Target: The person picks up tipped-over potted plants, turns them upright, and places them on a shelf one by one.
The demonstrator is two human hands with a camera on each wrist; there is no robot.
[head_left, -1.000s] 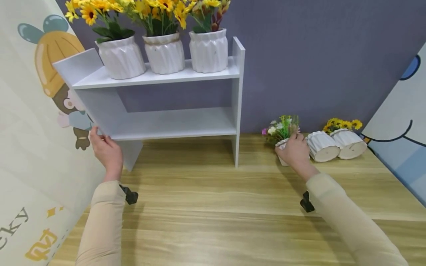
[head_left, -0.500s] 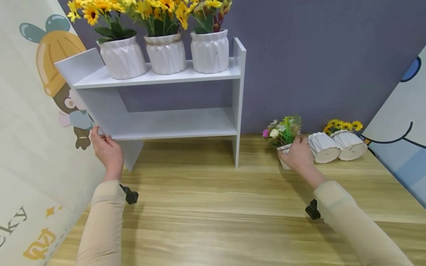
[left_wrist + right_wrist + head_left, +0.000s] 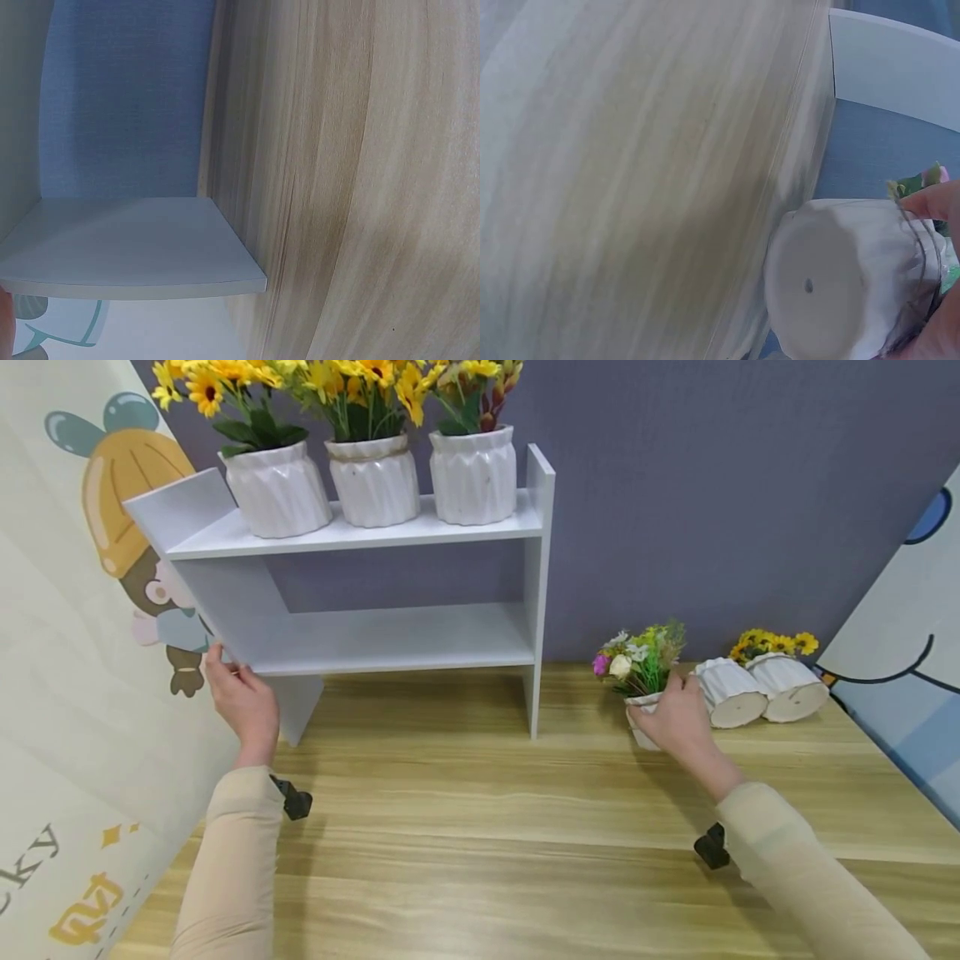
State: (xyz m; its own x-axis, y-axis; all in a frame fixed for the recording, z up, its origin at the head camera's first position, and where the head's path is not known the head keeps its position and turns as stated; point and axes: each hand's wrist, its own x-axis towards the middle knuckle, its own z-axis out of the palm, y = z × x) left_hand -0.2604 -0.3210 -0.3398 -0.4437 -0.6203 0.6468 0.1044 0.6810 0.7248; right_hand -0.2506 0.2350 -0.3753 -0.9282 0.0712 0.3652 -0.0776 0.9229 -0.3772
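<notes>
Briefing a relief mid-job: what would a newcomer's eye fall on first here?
Probably the three pots of bright flowers standing in a row on the shelf's upper board. Next, at the right, the mixed bouquet whose pot the right hand grips, left of two pots lying on their sides. The left hand holds the shelf's left side.

Left grip (image 3: 245,703), right grip (image 3: 677,720) — curled.

Bright light leaves pale glare on the table (image 3: 480,893); wrist views look hazier.
</notes>
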